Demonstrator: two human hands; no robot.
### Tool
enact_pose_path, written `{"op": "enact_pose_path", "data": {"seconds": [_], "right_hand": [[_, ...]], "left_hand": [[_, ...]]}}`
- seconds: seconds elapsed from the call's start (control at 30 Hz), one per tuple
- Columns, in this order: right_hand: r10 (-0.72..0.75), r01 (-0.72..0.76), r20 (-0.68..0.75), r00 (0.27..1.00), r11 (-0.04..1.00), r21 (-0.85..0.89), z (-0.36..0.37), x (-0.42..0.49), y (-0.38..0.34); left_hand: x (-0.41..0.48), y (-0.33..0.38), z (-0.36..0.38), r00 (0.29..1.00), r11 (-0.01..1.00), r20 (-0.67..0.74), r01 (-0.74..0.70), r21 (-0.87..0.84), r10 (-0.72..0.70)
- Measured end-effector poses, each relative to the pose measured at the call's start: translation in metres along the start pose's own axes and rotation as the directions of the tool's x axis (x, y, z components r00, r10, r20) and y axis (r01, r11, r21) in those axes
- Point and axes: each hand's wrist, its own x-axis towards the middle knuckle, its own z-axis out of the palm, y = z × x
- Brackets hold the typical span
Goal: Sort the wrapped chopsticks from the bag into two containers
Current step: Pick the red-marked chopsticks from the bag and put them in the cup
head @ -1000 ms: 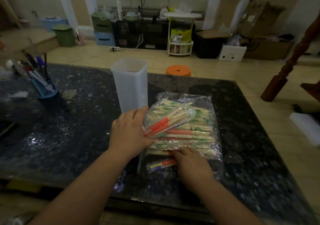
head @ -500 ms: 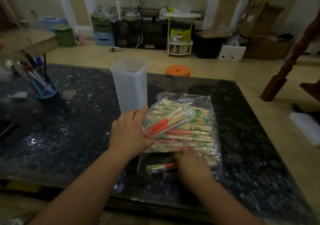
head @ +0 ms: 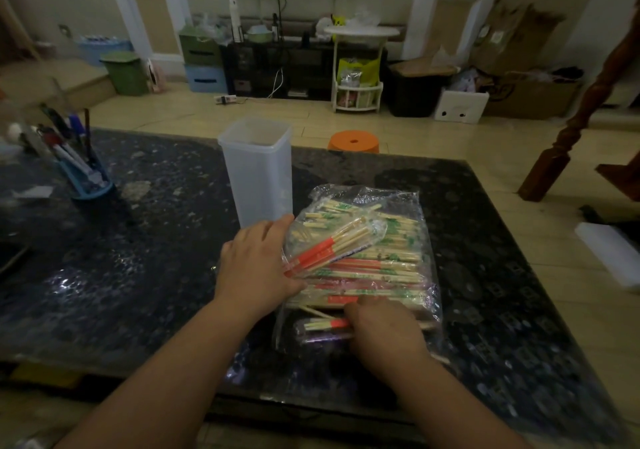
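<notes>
Nearly all the sorting lies ahead, by the look of it: the translucent container point(head: 258, 178) just beyond the left hand point(head: 258, 265) appears empty, and no second container shows. That hand holds a red-wrapped bundle point(head: 332, 249) over the bag point(head: 391, 206), which lies beyond both hands, crammed with wrapped chopsticks point(head: 381, 272). The right hand point(head: 384, 336), fingers curled, pinches a red-wrapped pair point(head: 323, 324) at the bag's near edge.

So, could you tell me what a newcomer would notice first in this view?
Probably the clear bag of wrapped chopsticks on the dark table, with the left hand gripping a red-wrapped bundle over its left edge. The right hand pinches a red-wrapped pair at the bag's near edge, and a tall translucent container stands behind the left hand.
</notes>
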Motion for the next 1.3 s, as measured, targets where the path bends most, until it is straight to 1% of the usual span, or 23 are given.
{"op": "enact_pose_path", "data": {"seconds": [0.13,0.2,0.27,0.37,0.43,0.47,0.53,0.57,0.67,0.77,0.83,0.97,1.07,1.1,1.13,1.17,1.2,1.23,1.27,1.3], "right_hand": [[-0.031,0.033,-0.085,0.996,0.999,0.022,-0.016,-0.002,-0.007],[-0.073,0.071,-0.098,0.993,0.997,-0.023,-0.023,-0.003,-0.008],[-0.09,0.08,-0.129,0.988,0.993,-0.082,-0.036,-0.004,-0.011],[-0.122,0.112,-0.163,0.979,0.991,-0.067,-0.053,-0.012,-0.018],[-0.176,0.16,-0.244,0.954,0.984,-0.084,-0.057,-0.014,-0.017],[-0.188,0.164,-0.259,0.947,0.98,-0.111,-0.062,-0.015,-0.017],[-0.181,0.158,-0.278,0.943,0.982,-0.101,-0.073,-0.017,-0.02],[-0.196,0.171,-0.312,0.93,0.979,-0.108,-0.078,-0.017,-0.02],[-0.227,0.203,-0.484,0.845,0.974,-0.102,-0.086,-0.021,-0.018],[-0.18,0.148,-0.615,0.767,0.984,-0.103,-0.094,-0.025,-0.013],[-0.135,0.117,-0.649,0.749,0.991,-0.071,-0.094,-0.025,-0.008],[-0.098,0.125,-0.711,0.696,0.992,-0.014,-0.091,-0.021,0.005],[-0.066,0.143,-0.778,0.625,0.989,0.031,-0.086,-0.019,0.008],[-0.058,0.157,-0.784,0.618,0.986,0.051,-0.086,-0.02,0.008],[-0.017,0.176,-0.78,0.625,0.977,0.119,-0.086,-0.02,0.008],[0.083,0.208,-0.755,0.65,0.936,0.283,-0.088,-0.02,0.008],[0.226,0.234,-0.681,0.697,0.825,0.514,-0.091,-0.019,0.007],[0.329,0.25,-0.56,0.76,0.647,0.72,-0.092,-0.018,0.006],[0.39,0.247,-0.426,0.816,0.43,0.868,-0.094,-0.018,0.004],[0.419,0.254,-0.385,0.822,0.336,0.907,-0.095,-0.017,0.002]], "left_hand": [[0.0,0.001,-0.003,1.0,1.0,-0.004,0.017,-0.003,-0.017],[0.0,0.001,-0.004,1.0,1.0,-0.014,0.024,-0.008,-0.024],[0.001,0.0,-0.005,0.999,0.999,-0.027,0.039,-0.022,-0.039],[0.004,-0.005,-0.006,0.996,0.997,-0.035,0.075,-0.026,-0.076],[0.005,-0.006,-0.008,0.995,0.995,-0.035,0.093,-0.022,-0.094],[0.005,-0.006,-0.008,0.995,0.995,-0.034,0.097,-0.02,-0.098],[0.005,-0.006,-0.008,0.995,0.995,-0.029,0.098,-0.019,-0.099],[0.005,-0.006,-0.008,0.995,0.995,-0.026,0.098,-0.023,-0.099],[0.005,-0.008,-0.009,0.995,0.993,-0.007,0.099,-0.066,-0.1],[0.003,-0.006,-0.01,0.997,0.994,-0.012,0.079,-0.071,-0.08],[0.002,-0.005,-0.01,0.998,0.995,-0.02,0.063,-0.076,-0.065],[0.002,-0.006,-0.008,0.998,0.996,-0.02,0.062,-0.067,-0.063],[0.003,-0.006,-0.007,0.998,0.997,-0.024,0.058,-0.059,-0.059],[0.003,-0.006,-0.006,0.998,0.997,-0.023,0.055,-0.049,-0.056],[0.003,-0.006,-0.006,0.998,0.998,-0.022,0.052,-0.036,-0.053],[0.002,-0.005,-0.006,0.999,0.999,-0.021,0.049,-0.023,-0.049],[0.002,-0.005,-0.006,0.999,0.999,-0.022,0.046,-0.014,-0.046],[0.002,-0.005,-0.005,0.999,0.999,-0.023,0.043,-0.012,-0.043],[0.002,-0.006,-0.005,0.999,0.999,-0.025,0.039,-0.012,-0.039],[0.002,-0.006,-0.004,0.999,0.999,-0.031,0.035,-0.013,-0.035]]}}
